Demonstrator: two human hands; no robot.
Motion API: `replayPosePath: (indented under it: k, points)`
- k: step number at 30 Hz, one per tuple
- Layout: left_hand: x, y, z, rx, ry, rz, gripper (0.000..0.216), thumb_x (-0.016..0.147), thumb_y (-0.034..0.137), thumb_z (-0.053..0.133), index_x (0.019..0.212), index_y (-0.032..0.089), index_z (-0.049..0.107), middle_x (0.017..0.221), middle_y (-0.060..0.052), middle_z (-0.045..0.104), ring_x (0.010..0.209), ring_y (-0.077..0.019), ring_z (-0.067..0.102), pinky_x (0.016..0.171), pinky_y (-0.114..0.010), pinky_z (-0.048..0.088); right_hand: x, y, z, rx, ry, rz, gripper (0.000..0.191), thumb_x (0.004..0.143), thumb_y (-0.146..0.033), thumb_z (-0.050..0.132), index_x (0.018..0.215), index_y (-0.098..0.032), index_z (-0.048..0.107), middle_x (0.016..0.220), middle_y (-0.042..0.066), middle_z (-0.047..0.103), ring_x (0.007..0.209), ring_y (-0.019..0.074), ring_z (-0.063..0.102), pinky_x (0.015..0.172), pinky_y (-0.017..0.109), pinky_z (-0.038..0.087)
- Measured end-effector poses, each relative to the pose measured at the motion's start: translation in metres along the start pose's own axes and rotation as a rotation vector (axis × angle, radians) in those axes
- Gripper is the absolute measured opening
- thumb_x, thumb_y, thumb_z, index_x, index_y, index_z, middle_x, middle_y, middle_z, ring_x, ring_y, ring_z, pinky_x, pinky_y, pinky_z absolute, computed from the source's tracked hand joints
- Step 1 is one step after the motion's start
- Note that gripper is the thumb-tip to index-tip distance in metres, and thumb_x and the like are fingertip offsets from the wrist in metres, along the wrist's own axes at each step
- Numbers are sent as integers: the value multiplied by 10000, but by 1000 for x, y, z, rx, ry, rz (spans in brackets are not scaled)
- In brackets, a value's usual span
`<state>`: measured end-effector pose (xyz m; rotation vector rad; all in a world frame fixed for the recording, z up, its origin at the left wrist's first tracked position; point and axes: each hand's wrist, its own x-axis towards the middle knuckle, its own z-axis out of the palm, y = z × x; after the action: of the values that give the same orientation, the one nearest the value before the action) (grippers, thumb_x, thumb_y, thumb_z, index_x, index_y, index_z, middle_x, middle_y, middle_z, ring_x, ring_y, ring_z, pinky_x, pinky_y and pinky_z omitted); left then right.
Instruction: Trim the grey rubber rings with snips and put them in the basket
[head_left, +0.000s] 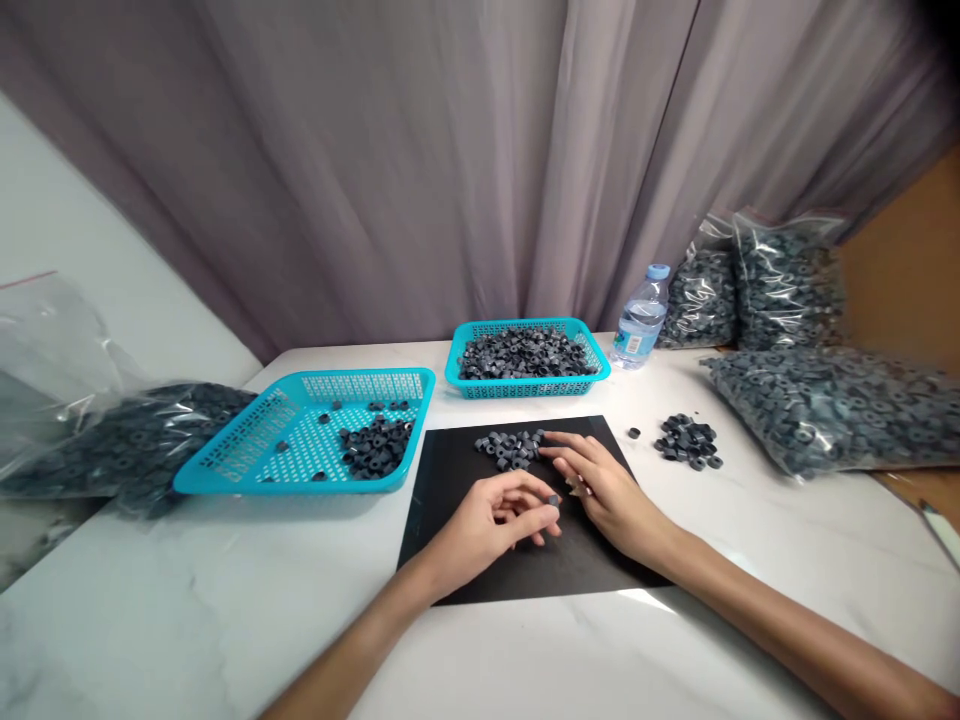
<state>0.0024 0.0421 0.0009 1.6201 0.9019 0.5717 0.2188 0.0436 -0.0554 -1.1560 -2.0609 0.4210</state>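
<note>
I'm pinching one dark ring (553, 501) in my left hand (487, 520); my right hand (600, 488), loosely open, is resting at the edge of the pile (510, 452) just ahead. Seemingly midway: pile remaining, basket (300, 487) leftward standing part-filled.

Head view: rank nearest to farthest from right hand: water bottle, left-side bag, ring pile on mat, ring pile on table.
1. Ring pile on mat, just left of the right hand
2. Ring pile on table, to the hand's right
3. Water bottle, back right
4. Left-side bag, far left
</note>
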Motion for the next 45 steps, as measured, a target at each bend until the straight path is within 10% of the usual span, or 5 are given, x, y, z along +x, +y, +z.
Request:
replayPosePath:
  k: [6, 30, 38, 45]
  points:
    - [-8, 7, -22, 512, 207, 212, 130, 947, 350, 697, 949, 220, 697, 866, 16, 715, 728, -138, 604, 651, -259, 437, -3, -6, -1, 14, -10, -3, 278, 1088, -226, 321, 1188, -252, 579, 1260, 85, 645, 1162, 252, 585, 1020, 477, 508]
    - [-16, 21, -37, 793, 236, 427, 183, 995, 383, 638, 930, 220, 689, 876, -20, 724, 816, -192, 678, 735, -294, 498, -7, -8, -2, 61, 175, 99, 217, 1081, -346, 395, 1008, -237, 568, 913, 56, 622, 781, 201, 602, 703, 331, 488]
    - [-23, 24, -104, 963, 876, 16, 158, 962, 353, 624, 1019, 256, 734, 990, -30, 755, 804, -210, 692, 712, -290, 476, -8, -6, 4, -66, 173, 104, 147, 1043, -390, 512, 1007, -251, 541, 926, 30, 679, 645, 162, 596, 594, 295, 453]
    - [-33, 12, -136, 978, 925, -231, 259, 889, 442, 657, 832, 240, 809, 797, -69, 727, 690, -272, 665, 581, -325, 397, -10, -7, 1, -54, 136, 75, 134, 1063, -367, 466, 1028, -261, 539, 925, 27, 697, 736, 178, 661, 653, 296, 494]
